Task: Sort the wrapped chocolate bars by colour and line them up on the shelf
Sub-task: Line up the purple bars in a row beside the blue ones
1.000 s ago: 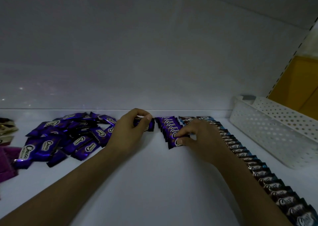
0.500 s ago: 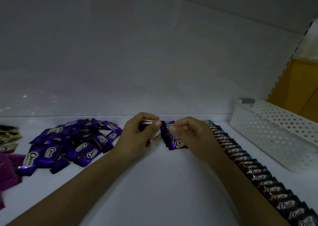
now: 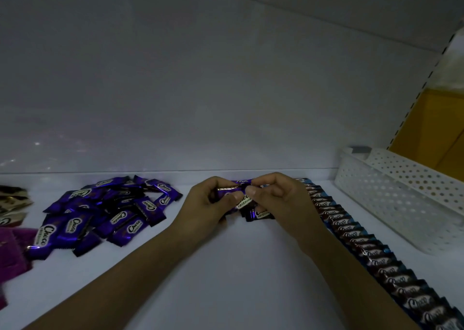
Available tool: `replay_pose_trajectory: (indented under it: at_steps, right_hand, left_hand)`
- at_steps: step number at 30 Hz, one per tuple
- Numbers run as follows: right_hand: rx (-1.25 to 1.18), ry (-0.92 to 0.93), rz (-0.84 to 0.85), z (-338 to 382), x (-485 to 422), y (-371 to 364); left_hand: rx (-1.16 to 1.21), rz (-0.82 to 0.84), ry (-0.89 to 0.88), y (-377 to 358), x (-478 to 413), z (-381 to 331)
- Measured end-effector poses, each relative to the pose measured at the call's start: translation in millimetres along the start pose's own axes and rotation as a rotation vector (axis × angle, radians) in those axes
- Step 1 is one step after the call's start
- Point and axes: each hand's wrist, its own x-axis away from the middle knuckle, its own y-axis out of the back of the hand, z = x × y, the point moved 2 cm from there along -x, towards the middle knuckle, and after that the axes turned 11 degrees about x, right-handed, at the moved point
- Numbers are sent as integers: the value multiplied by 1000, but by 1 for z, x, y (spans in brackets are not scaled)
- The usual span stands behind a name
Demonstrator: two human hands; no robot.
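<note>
Both hands meet at the middle of the shelf, near its back wall, with one purple bar pinched between them. The left hand has its fingers curled over the bar's top and its thumb beneath. The right hand nips the bar's right end between thumb and forefinger, its other fingers folded away.

To me it looks like squaring-up. Two grips let the person turn the bar label-forward and tilt it to match the purple row, whose front end peeks out just below the fingers at five o'clock (the rest is hidden behind the right hand). So the bar is off the shelf, just above and left of that row, not yet set down.

The loose pile lies at nine o'clock, well apart, handy for the left hand. The long blue row runs from beside the right hand towards five o'clock, and the basket sits at three o'clock.
</note>
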Motion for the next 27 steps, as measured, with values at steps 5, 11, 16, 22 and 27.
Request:
replay_pose_trajectory:
  at_steps: [5,11,16,22,27]
  right_hand:
    - [-19,6,59,-1,-1,0]
    - [26,-33,38,-3,-3,14]
    - [212,25,187,-2,0,28]
    - [575,168,545,-1,5,21]
    - [587,144,548,-5,4,24]
  left_hand:
    - [7,-70,-45,3,0,0]
    - [28,-201,-70,6,-2,1]
    - [18,-217,-63,8,-3,3]
    - [-22,-202,-67,7,-3,0]
    - [-28,-197,-61,6,-3,0]
